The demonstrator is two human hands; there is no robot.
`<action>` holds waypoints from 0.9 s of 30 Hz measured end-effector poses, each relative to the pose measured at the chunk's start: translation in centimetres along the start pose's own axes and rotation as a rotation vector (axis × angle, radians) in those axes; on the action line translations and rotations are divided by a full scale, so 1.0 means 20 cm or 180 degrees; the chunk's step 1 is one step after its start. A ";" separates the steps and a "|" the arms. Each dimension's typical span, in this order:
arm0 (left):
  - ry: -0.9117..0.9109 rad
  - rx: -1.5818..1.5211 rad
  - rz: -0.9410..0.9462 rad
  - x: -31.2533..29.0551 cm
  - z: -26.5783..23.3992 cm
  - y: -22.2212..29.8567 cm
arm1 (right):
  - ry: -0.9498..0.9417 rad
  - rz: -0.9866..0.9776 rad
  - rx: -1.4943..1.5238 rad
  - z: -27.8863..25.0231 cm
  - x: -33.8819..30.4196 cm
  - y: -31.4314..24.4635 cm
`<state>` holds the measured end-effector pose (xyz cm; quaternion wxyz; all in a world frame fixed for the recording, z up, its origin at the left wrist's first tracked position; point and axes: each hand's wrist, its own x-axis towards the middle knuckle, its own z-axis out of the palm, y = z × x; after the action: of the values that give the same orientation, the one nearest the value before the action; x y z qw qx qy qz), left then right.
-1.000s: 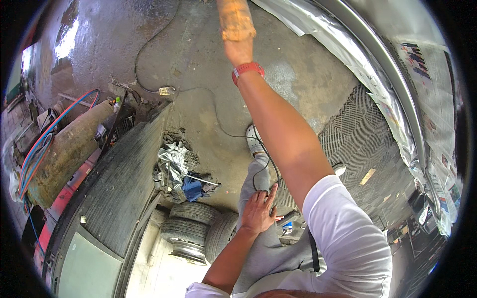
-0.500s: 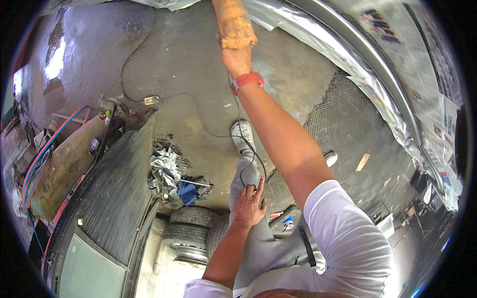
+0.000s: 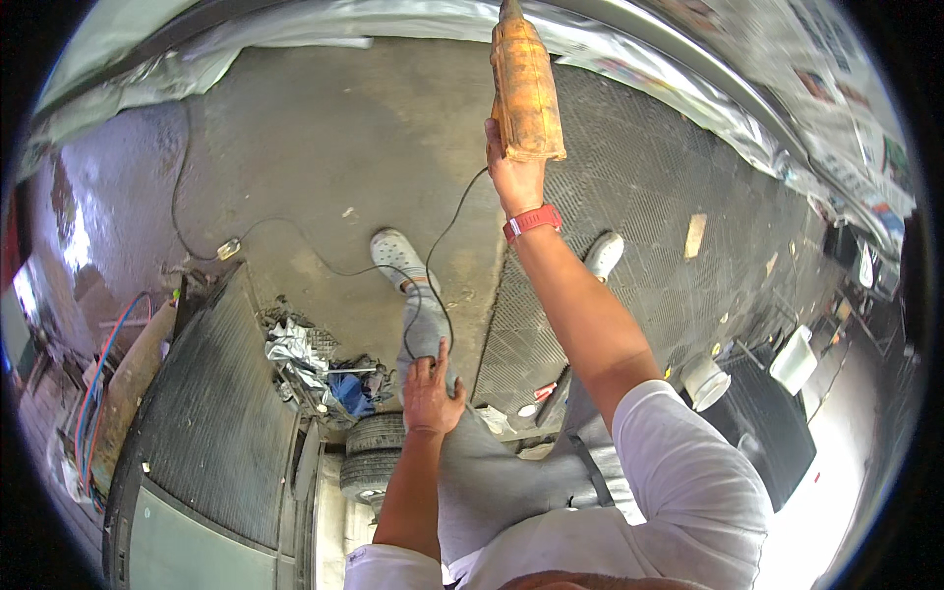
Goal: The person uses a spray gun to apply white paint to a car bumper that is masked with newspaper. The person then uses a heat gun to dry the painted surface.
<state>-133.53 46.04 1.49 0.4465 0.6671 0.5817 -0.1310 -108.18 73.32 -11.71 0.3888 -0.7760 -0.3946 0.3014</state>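
Right hand (image 3: 513, 177) grips orange power tool (image 3: 526, 84); left hand (image 3: 431, 393) on knee

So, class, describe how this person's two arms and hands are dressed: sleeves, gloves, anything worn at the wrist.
Both hands are bare, with no gloves. The right hand has a red band, like a watch strap, around its wrist. The right arm is bare up to a short white sleeve. The left hand wears nothing at the wrist; its forearm is bare, with a white sleeve edge near the elbow.

Stained concrete floor (image 3: 324, 157), black cable (image 3: 295, 246) trailing across it, metal grating (image 3: 669, 246), stacked tyres (image 3: 372, 460), crumpled rags (image 3: 295, 349)
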 end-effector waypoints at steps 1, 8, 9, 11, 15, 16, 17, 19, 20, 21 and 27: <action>0.0013 0.0052 0.0021 0.00 0.03 0.03 | 0.0030 0.0104 0.0018 -0.11 0.01 0.06; -0.0189 0.0486 -0.0029 0.04 0.23 0.27 | 0.0717 -0.0055 -0.0012 -0.92 0.07 0.44; -0.0199 0.0527 -0.0017 0.04 0.25 0.30 | 0.0730 0.0020 -0.0056 -1.05 0.08 0.49; -0.0193 0.0637 0.0018 0.06 0.32 0.37 | 0.0754 0.0172 -0.0139 -1.29 0.10 0.59; -0.0103 0.0700 0.0227 0.07 0.46 0.52 | 0.0954 0.0204 -0.0153 -1.75 0.14 0.76; -0.0087 0.0731 0.0317 0.06 0.49 0.56 | 0.1093 0.0323 0.0082 -1.85 0.13 0.79; -0.0065 0.0761 0.0397 0.05 0.51 0.60 | 0.1076 0.0613 0.0332 -1.96 0.14 0.81; -0.0062 0.0759 0.0499 0.05 0.56 0.68 | 0.1029 0.1180 0.0852 -2.19 0.17 0.87; -0.0058 0.0729 0.0588 0.08 0.57 0.73 | 0.1241 0.0836 0.0641 -2.32 0.18 1.03; -0.0035 0.0706 0.0626 0.10 0.58 0.78 | 0.1463 0.0565 0.0616 -2.41 0.21 1.07; 0.0787 0.0395 0.0430 0.25 0.70 1.17 | 0.1686 0.1078 0.1370 -2.99 0.37 1.15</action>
<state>-106.34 40.64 0.53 0.3372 0.7421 0.5768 -0.0531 -49.37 48.83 -1.33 0.5761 -0.7819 -0.0742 0.2265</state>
